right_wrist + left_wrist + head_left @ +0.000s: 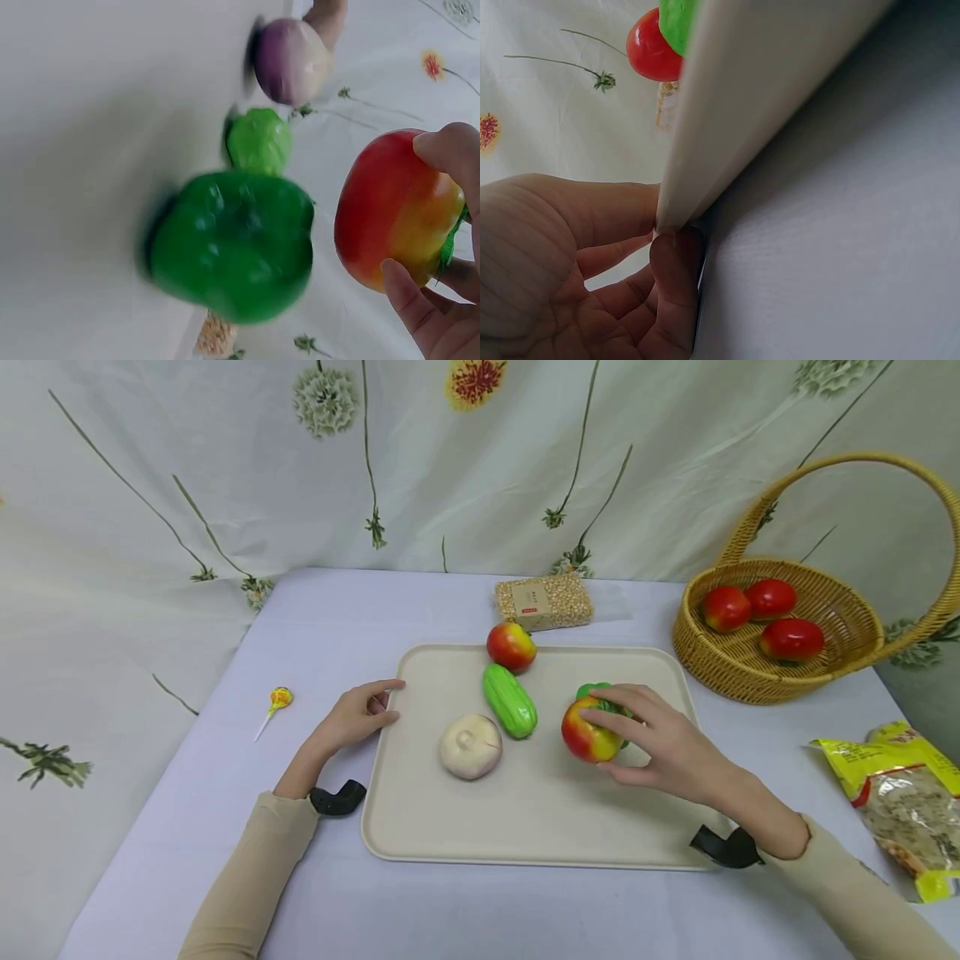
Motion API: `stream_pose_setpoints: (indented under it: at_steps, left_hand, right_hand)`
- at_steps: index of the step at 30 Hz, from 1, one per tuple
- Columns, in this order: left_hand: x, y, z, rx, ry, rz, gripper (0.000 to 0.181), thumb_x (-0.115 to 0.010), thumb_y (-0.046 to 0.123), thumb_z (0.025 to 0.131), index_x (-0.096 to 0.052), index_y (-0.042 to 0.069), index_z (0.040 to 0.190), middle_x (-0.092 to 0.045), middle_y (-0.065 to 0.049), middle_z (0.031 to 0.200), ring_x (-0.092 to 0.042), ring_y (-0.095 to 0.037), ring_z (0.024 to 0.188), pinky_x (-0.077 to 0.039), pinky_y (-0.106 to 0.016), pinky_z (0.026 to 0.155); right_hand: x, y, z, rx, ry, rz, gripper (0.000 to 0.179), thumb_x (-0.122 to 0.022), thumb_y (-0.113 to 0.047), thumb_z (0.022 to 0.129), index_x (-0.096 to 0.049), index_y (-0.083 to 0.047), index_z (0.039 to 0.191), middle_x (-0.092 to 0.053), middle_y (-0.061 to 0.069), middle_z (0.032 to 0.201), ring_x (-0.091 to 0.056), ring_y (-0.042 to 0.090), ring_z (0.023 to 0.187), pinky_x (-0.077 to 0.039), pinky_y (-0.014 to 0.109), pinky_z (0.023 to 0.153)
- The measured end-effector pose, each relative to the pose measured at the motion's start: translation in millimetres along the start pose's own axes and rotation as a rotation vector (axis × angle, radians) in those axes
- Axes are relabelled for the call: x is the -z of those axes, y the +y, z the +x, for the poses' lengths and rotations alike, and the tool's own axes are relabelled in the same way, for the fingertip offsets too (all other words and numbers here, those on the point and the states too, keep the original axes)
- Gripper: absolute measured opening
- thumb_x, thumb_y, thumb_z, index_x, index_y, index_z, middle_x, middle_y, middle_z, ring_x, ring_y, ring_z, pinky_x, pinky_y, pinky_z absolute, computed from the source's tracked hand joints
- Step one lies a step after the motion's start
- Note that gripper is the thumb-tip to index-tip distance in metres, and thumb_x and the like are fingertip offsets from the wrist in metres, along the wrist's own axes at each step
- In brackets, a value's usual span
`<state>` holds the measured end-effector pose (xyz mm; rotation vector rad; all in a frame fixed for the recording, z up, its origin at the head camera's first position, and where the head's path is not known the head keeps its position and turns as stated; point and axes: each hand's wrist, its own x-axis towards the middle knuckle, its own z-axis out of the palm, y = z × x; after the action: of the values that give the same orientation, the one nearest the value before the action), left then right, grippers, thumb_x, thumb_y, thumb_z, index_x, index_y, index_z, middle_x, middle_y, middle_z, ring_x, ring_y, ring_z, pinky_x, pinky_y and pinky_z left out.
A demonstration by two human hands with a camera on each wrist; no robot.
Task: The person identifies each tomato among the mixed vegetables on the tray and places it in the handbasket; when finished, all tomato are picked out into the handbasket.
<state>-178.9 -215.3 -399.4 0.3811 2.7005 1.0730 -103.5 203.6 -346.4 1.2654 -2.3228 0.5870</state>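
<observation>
A beige tray [540,831] lies on the table, and my left hand [355,718] is at its left rim. The left wrist view shows the thumb and a finger pinching that rim. My right hand [671,747] holds a red-and-yellow fruit [397,206] with a green leafy top, gripped between thumb and fingers above the right part of the tray. A green bell pepper [232,244] sits below and beyond it, mostly hidden in the head view. On the tray are also a garlic bulb [470,747], a light green cucumber [510,702] and another red-and-yellow fruit [512,647] at the back rim.
A wicker basket [738,681] with several red fruits stands at the back right. Behind the tray lies a bag of yellowish grains [558,602]. A yellow plastic packet [900,814] is at the right, and a lollipop [281,698] at the left.
</observation>
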Motion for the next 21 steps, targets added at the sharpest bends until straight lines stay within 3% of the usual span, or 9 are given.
stream_pose_setpoints:
  at_steps: [2,5,8,12,15,21]
  left_hand:
    - [-0.1,0.1,0.0,-0.001,0.0,-0.001,0.048,-0.06,0.008,0.088,-0.048,-0.001,0.133,-0.058,-0.017,0.095,-0.05,-0.016,0.076,-0.042,-0.024,0.064]
    - [-0.6,0.0,0.1,-0.006,0.002,0.002,0.048,-0.06,0.008,0.088,-0.048,-0.001,0.133,-0.058,-0.017,0.095,-0.05,-0.015,0.076,-0.042,-0.023,0.064]
    - [-1.2,0.1,-0.1,-0.005,0.007,0.004,0.047,-0.06,0.008,0.088,-0.049,-0.001,0.133,-0.058,-0.017,0.095,-0.05,-0.014,0.075,-0.042,-0.022,0.064]
    - [-1.6,-0.4,-0.3,-0.002,0.009,0.004,0.047,-0.06,0.008,0.088,-0.049,-0.001,0.132,-0.058,-0.018,0.095,-0.05,-0.014,0.075,-0.042,-0.022,0.063]
    - [-1.4,-0.9,-0.2,-0.001,0.007,0.004,0.047,-0.06,0.008,0.088,-0.049,-0.001,0.133,-0.058,-0.018,0.096,-0.05,-0.014,0.075,-0.042,-0.023,0.063]
    - [-1.0,-2.2,0.8,-0.003,0.005,0.005,0.048,-0.06,0.008,0.088,-0.049,0.0,0.134,-0.059,-0.017,0.096,-0.05,-0.016,0.076,-0.042,-0.023,0.064]
  right_hand:
    - [8,5,-0.7,-0.018,0.031,-0.02,0.05,-0.048,-0.047,0.09,-0.059,-0.013,0.124,-0.056,0.013,0.125,-0.052,0.026,0.113,-0.033,0.013,0.104]
    - [20,12,-1.2,-0.023,0.087,-0.048,0.05,-0.047,-0.047,0.091,-0.061,-0.01,0.121,-0.058,0.016,0.122,-0.052,0.028,0.11,-0.026,0.008,0.106]
    - [31,20,-2.8,-0.045,0.124,-0.062,0.053,-0.048,-0.048,0.091,-0.063,-0.006,0.118,-0.058,0.019,0.119,-0.051,0.03,0.108,-0.024,0.006,0.106]
    - [42,35,-7.9,-0.084,0.149,-0.105,0.058,-0.047,-0.053,0.09,-0.063,-0.004,0.117,-0.059,0.019,0.12,-0.051,0.03,0.108,-0.031,0.001,0.095]
    - [47,48,-14.0,-0.118,0.175,-0.141,0.061,-0.046,-0.056,0.089,-0.063,-0.004,0.118,-0.059,0.019,0.121,-0.052,0.032,0.109,-0.029,-0.002,0.09]
    - [58,73,-28.0,-0.222,0.222,-0.188,0.071,-0.044,-0.063,0.087,-0.062,-0.002,0.119,-0.057,0.023,0.121,-0.05,0.037,0.109,-0.022,-0.003,0.096]
